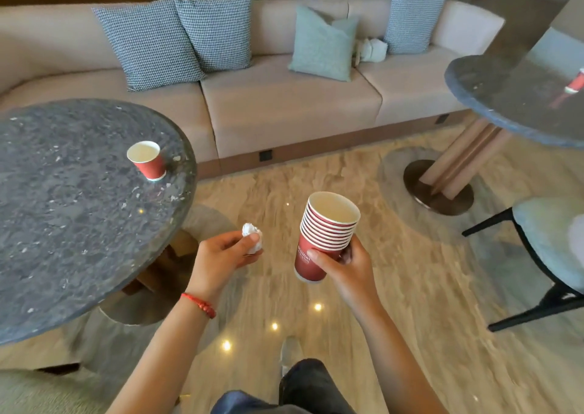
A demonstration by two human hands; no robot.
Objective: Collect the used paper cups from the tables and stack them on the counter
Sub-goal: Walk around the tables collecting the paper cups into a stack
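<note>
Right hand: the right hand (343, 263), lower centre of the frame, has its fingers and thumb curled round the bottom cup of a nested stack of red cups (325, 236), rims up and tilted slightly left; gripping the lowest cup carries the whole column in one hand.
Left hand: the left hand (221, 252), just left of the stack, pinches a crumpled white napkin (252, 236) between thumb and fingertips, so it is not free for a cup.
Near table: a single red cup (148, 160) stands upright and open near the right edge of the dark round table (63, 224) at left, apart from both hands, probably next to collect.
Far table: at the right edge, another red cup (575, 82) sits on a second dark table (505, 104), blurred.
Behind: a beige sofa (284, 107) with cushions fills the upper frame.
Counter: not in view.
</note>
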